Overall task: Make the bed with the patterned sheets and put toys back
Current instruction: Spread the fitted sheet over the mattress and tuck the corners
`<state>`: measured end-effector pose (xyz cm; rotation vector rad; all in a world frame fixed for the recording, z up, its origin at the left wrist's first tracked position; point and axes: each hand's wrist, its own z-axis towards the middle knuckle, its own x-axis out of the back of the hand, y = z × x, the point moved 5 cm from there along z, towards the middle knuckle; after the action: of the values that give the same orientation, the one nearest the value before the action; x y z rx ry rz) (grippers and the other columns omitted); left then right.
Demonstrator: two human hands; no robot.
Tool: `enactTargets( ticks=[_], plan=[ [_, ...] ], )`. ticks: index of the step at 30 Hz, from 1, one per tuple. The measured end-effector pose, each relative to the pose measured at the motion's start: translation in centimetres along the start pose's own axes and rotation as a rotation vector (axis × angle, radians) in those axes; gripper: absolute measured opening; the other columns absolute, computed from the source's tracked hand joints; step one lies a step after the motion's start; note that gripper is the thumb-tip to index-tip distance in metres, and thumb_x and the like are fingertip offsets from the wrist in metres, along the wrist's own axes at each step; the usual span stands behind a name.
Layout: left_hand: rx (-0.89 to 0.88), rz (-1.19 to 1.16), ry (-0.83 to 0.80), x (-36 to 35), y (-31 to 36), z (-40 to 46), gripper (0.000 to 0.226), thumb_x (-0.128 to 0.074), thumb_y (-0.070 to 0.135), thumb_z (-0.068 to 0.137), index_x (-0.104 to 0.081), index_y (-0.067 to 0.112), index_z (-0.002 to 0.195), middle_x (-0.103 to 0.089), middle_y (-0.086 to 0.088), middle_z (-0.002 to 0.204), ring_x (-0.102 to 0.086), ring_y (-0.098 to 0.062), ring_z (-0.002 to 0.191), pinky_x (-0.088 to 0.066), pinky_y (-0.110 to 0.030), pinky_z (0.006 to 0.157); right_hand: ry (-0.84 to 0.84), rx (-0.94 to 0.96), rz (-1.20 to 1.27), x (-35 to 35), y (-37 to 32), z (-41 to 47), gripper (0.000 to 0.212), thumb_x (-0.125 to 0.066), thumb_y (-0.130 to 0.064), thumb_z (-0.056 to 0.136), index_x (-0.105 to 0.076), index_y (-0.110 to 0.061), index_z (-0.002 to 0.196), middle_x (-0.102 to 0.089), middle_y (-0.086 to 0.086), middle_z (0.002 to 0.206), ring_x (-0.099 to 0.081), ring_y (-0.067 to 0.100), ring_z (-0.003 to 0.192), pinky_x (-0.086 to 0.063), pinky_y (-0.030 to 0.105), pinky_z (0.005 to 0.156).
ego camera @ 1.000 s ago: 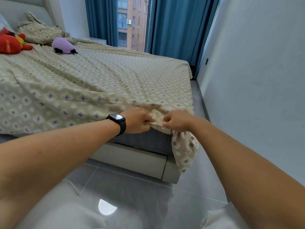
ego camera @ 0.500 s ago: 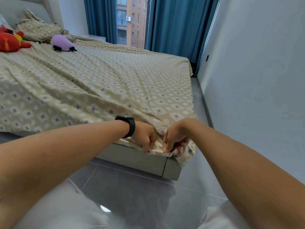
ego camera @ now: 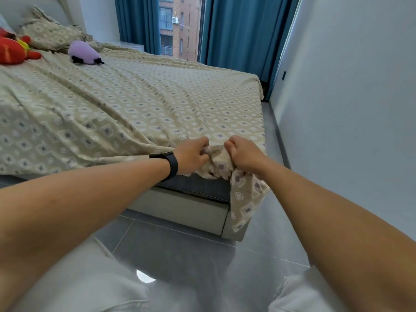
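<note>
Head view, foot corner of the bed point(ego camera: 180, 210). Left hand point(ego camera: 191, 156) and right hand point(ego camera: 244, 155) sit close together at the near right corner of the mattress, both gripping the sheet point(ego camera: 135, 109). Fingers of each hand are curled and clamped on a bunched fold of the fabric, which humps up between the two fists. Left wrist carries a black watch point(ego camera: 167, 164). The sheet is beige with a diamond-and-circle print; it covers the whole top of the mattress, with long creases fanning out from the gripped corner toward the head end. Below the right hand a loose flap of sheet hangs down over the corner of the bed base, not tucked. Left of that flap the dark mattress point(ego camera: 198, 186) side shows bare under the sheet edge, above the pale base. At the head end, far left: a red toy point(ego camera: 11, 52) lies on the sheet, partly cut by the frame edge; a purple toy point(ego camera: 83, 52) lies just to its right, apart from it. A pillow point(ego camera: 49, 34) in the same print leans behind the toys against the headboard. Blue curtains point(ego camera: 243, 32) hang beyond the far side of the bed, parted on a window with a brick building outside. Grey wall point(ego camera: 349, 109) runs along the right; grey tiled floor point(ego camera: 191, 255) below. Pale trouser legs show at the bottom edge.
</note>
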<state>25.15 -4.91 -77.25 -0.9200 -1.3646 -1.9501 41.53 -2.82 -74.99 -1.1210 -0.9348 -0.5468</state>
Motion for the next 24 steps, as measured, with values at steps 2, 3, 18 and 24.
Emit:
enactTargets(
  ticks=[2, 3, 18, 24],
  plan=[
    [0.094, 0.040, -0.199, -0.8, -0.7, 0.2, 0.012, -0.058, 0.017, 0.092, -0.056, 0.019, 0.104, -0.064, -0.004, 0.093, -0.059, -0.023, 0.084, -0.048, -0.031, 0.069, -0.122, -0.029, -0.003, -0.6, -0.4, -0.4, 0.026, -0.042, -0.034, 0.108, -0.059, -0.017, 0.100, -0.060, 0.001, 0.090, -0.058, 0.021, 0.084, -0.041, 0.033, 0.066],
    [0.188, 0.060, -0.407, -1.8, -1.3, -0.4, 0.029, -0.061, 0.020, 0.089, -0.058, 0.021, 0.118, -0.067, -0.004, 0.105, -0.061, -0.022, 0.093, -0.053, -0.034, 0.079, -0.272, -0.082, -0.029, -1.6, -0.3, -0.9, 0.028, -0.043, -0.035, 0.108, -0.062, -0.015, 0.104, -0.063, 0.002, 0.092, -0.061, 0.021, 0.083, -0.047, 0.032, 0.067],
    [-0.016, 0.349, -0.108, 0.2, -1.7, -0.4, 0.034, -0.058, 0.032, 0.093, -0.057, 0.031, 0.128, -0.061, 0.006, 0.118, -0.061, -0.018, 0.097, -0.057, -0.041, 0.080, -0.131, -0.036, -0.396, -1.3, 3.5, -0.5, 0.015, -0.063, -0.034, 0.097, -0.061, -0.026, 0.110, -0.065, -0.001, 0.112, -0.062, 0.020, 0.093, -0.055, 0.042, 0.085],
    [0.085, 0.682, 0.026, 0.9, -5.3, 0.7, 0.041, -0.065, 0.034, 0.089, -0.046, 0.023, 0.124, -0.050, -0.004, 0.121, -0.049, -0.028, 0.107, -0.045, -0.039, 0.073, 0.130, 0.060, -0.585, -0.2, 3.8, -0.5, 0.027, -0.065, -0.033, 0.095, -0.056, -0.022, 0.118, -0.056, -0.001, 0.121, -0.053, 0.025, 0.108, -0.050, 0.042, 0.082]
  ],
)
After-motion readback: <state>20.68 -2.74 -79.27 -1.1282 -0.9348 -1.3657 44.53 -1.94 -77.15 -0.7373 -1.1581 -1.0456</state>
